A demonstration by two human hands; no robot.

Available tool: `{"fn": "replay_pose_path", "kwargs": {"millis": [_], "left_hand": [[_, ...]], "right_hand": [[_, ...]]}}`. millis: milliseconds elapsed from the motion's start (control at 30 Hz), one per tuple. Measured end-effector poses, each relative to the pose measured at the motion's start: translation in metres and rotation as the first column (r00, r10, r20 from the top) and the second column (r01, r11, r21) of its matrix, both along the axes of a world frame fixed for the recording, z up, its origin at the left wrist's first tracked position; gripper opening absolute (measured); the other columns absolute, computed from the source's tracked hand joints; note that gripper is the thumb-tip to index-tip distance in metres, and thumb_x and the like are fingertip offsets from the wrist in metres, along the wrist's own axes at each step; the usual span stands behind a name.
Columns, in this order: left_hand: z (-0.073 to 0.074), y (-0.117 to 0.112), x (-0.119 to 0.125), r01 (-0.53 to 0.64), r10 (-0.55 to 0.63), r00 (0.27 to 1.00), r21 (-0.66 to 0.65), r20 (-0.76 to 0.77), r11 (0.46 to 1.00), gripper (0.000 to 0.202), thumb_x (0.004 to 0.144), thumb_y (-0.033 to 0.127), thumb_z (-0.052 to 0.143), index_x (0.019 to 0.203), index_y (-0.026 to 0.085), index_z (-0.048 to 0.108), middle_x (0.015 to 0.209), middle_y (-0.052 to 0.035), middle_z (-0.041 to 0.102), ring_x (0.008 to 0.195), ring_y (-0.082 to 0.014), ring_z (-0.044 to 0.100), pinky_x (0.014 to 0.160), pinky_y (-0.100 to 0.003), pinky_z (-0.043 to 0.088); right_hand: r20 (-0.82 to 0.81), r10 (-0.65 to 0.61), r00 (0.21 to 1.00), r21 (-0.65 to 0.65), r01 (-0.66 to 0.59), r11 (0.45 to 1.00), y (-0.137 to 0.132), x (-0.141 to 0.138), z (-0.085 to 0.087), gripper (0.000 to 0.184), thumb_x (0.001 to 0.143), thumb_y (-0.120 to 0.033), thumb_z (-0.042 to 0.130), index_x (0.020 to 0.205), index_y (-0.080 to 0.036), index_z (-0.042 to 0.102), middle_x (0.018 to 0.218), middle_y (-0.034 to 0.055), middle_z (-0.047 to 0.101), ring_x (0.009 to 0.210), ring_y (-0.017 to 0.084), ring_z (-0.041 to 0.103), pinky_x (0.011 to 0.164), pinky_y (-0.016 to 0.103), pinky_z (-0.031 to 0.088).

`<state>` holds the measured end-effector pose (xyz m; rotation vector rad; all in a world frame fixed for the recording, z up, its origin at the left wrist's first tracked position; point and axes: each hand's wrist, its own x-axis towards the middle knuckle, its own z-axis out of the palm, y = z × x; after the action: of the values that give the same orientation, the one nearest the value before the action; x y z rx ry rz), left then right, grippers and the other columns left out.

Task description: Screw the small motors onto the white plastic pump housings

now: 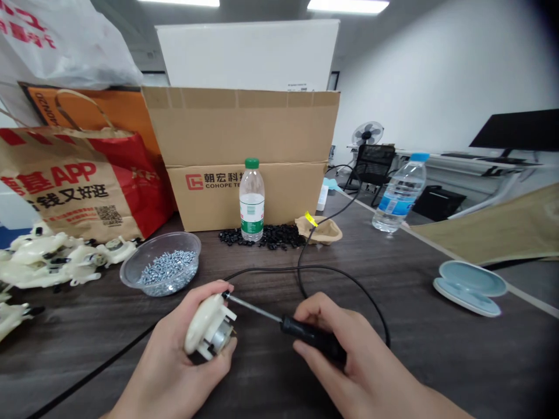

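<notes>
My left hand (174, 355) is closed around a small cream plastic housing with a metal motor (209, 329), held just above the dark table. My right hand (349, 361) grips the black handle of a screwdriver (305, 334). Its thin metal shaft points left, and the tip meets the top edge of the housing beside my left thumb. A clear plastic bowl of small silver screws (163, 272) stands just beyond my left hand.
More cream housings (52, 256) lie at the left edge. Behind stand a cardboard box (244, 157), paper bags (82, 180), a green-capped bottle (252, 201) amid black small parts (275, 237), a blue-capped bottle (399, 195), a black cable (332, 270) and a blue case (469, 286).
</notes>
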<state>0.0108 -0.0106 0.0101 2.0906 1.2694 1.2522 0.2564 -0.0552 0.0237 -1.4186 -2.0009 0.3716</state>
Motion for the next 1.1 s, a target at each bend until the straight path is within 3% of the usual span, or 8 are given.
{"fn": "replay_pose_path", "kwargs": {"millis": [100,200,333,467,600,767,967,1100], "left_hand": [[0.001,-0.002,-0.001,-0.012,0.013,1.0,0.028,-0.027,1.0,0.045,0.079,0.021,0.068,0.121,0.035,0.061,0.115,0.0027,0.08,0.084,-0.0171,0.08,0.06,-0.016,0.062],[-0.003,-0.003,-0.005,-0.017,0.026,0.995,0.1,-0.091,0.995,0.048,0.079,0.021,0.067,0.124,0.038,0.06,0.116,0.0041,0.079,0.092,-0.0169,0.08,0.073,-0.019,0.064],[-0.005,-0.004,-0.008,-0.03,0.057,0.989,0.19,-0.139,0.981,0.048,0.083,0.024,0.065,0.128,0.039,0.056,0.125,0.0034,0.075,0.106,-0.0177,0.076,0.096,-0.031,0.061],[-0.002,-0.003,-0.005,-0.044,0.065,0.991,0.173,-0.115,0.984,0.047,0.081,0.022,0.066,0.125,0.039,0.058,0.121,0.0048,0.076,0.098,-0.0171,0.078,0.091,-0.032,0.063],[0.0,-0.003,0.002,-0.001,0.001,1.0,0.071,-0.002,0.997,0.044,0.078,0.019,0.068,0.119,0.034,0.063,0.111,0.0039,0.08,0.081,-0.0161,0.08,0.065,-0.019,0.064],[-0.003,-0.005,-0.001,-0.012,0.012,1.0,0.005,0.015,1.0,0.044,0.079,0.021,0.067,0.122,0.03,0.063,0.106,0.0021,0.08,0.079,-0.0172,0.078,0.063,-0.02,0.063],[-0.011,-0.001,-0.01,0.029,-0.01,0.993,0.165,-0.12,0.986,0.05,0.08,0.018,0.066,0.128,0.032,0.06,0.13,-0.0027,0.073,0.115,-0.0244,0.073,0.099,-0.037,0.06],[-0.013,-0.001,-0.004,0.04,-0.04,0.999,-0.005,0.036,0.999,0.048,0.079,0.019,0.067,0.125,0.031,0.06,0.118,-0.0005,0.078,0.089,-0.0207,0.078,0.066,-0.023,0.065]], "right_hand": [[0.104,0.06,0.993,0.199,-0.08,0.977,-0.005,0.0,-0.002,0.018,0.1,-0.023,0.049,0.113,-0.026,0.062,0.098,0.0046,0.074,0.082,0.022,0.072,0.071,0.031,0.058],[0.161,0.097,0.982,0.219,-0.132,0.967,-0.009,-0.001,0.002,0.028,0.104,-0.024,0.038,0.102,-0.023,0.066,0.084,0.0053,0.073,0.068,0.023,0.069,0.064,0.033,0.055],[-0.042,0.056,0.998,-0.114,-0.061,0.992,-0.005,-0.003,0.008,0.037,0.105,-0.041,0.04,0.095,-0.024,0.071,0.08,0.0033,0.071,0.073,0.021,0.069,0.066,0.031,0.055],[-0.204,-0.034,0.978,-0.453,-0.064,0.889,0.004,-0.002,0.013,0.042,0.105,-0.049,0.039,0.091,-0.023,0.068,0.068,-0.001,0.062,0.063,0.017,0.061,0.059,0.026,0.052],[-0.097,-0.04,0.994,-0.146,0.025,0.989,0.003,0.0,0.009,0.007,0.092,-0.028,0.06,0.097,-0.024,0.063,0.094,0.0017,0.071,0.082,0.019,0.068,0.074,0.028,0.056],[0.064,0.071,0.995,0.24,-0.084,0.967,-0.006,0.004,0.007,0.023,0.1,-0.025,0.049,0.116,-0.026,0.067,0.102,0.0056,0.075,0.09,0.022,0.072,0.08,0.031,0.059],[-0.092,-0.033,0.995,-0.249,0.009,0.968,0.001,0.004,0.011,0.045,0.107,-0.045,0.042,0.075,-0.023,0.065,0.065,0.0,0.068,0.068,0.018,0.069,0.064,0.026,0.057],[-0.066,-0.074,0.995,-0.092,0.068,0.993,0.002,0.001,0.009,0.01,0.094,-0.032,0.058,0.093,-0.024,0.064,0.083,0.0013,0.072,0.077,0.021,0.071,0.064,0.028,0.058]]}}
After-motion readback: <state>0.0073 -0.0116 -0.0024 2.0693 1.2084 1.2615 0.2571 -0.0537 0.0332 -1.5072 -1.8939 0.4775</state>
